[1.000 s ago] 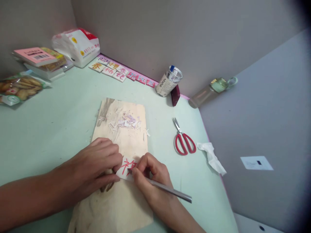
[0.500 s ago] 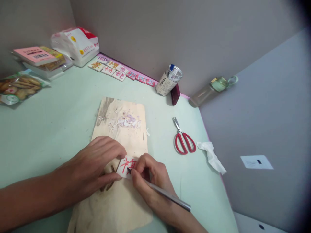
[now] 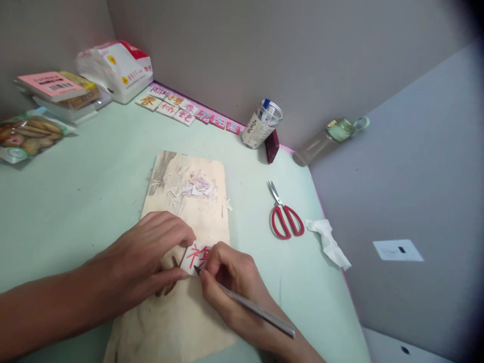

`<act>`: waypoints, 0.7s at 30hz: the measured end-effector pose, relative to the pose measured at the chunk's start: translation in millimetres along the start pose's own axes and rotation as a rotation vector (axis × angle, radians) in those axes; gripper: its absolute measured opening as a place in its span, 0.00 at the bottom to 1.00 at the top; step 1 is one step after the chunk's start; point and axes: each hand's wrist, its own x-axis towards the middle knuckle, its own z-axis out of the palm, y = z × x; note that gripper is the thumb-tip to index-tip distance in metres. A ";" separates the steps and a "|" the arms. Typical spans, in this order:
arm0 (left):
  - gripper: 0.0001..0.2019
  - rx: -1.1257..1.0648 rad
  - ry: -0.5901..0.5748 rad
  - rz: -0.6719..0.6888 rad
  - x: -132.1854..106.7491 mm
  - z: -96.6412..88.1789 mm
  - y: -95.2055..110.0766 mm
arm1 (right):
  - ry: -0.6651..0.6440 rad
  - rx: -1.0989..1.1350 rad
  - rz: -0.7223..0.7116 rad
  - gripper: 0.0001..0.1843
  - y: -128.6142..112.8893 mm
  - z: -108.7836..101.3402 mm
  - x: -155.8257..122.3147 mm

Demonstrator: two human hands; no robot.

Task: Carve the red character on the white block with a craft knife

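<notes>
A small white tile (image 3: pixel 191 261) with a red handwritten character lies on a worn wooden board (image 3: pixel 181 322). My left hand (image 3: pixel 151 257) pinches the tile's left side between thumb and fingers, pressing it to the board. In my right hand (image 3: pixel 230 282) is a slim silver pen-shaped craft knife (image 3: pixel 260 310), held like a pen. Its dark tip touches the tile's lower part, near the red strokes. My right fingers hide the tile's right side. White and purple shavings (image 3: pixel 198 186) are scattered on the far end of the board.
Red-handled scissors (image 3: pixel 286 219) and a crumpled tissue (image 3: pixel 329 244) lie to the right. Along the back stand lettered tiles (image 3: pixel 185 117), a jar of pens (image 3: pixel 260 126), a dark red box (image 3: pixel 272 147) and a bottle (image 3: pixel 321 143). Tissue pack (image 3: pixel 121 70) and snack bag (image 3: pixel 30 133) sit at left.
The knife tip has shifted slightly left and down across the tile, and my right hand has moved with it. My left hand keeps its hold on the tile.
</notes>
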 end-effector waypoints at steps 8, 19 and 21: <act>0.15 0.004 -0.010 0.024 2.4 -1.9 1.9 | -0.052 0.020 0.014 0.12 1.7 -2.5 -0.2; 0.11 0.015 -0.022 0.013 4.0 -4.3 4.5 | 0.046 -0.338 -0.503 0.15 19.3 0.0 2.7; 0.13 0.004 -0.017 0.023 3.7 -3.1 3.8 | 0.107 -0.518 -0.745 0.17 24.1 2.9 3.6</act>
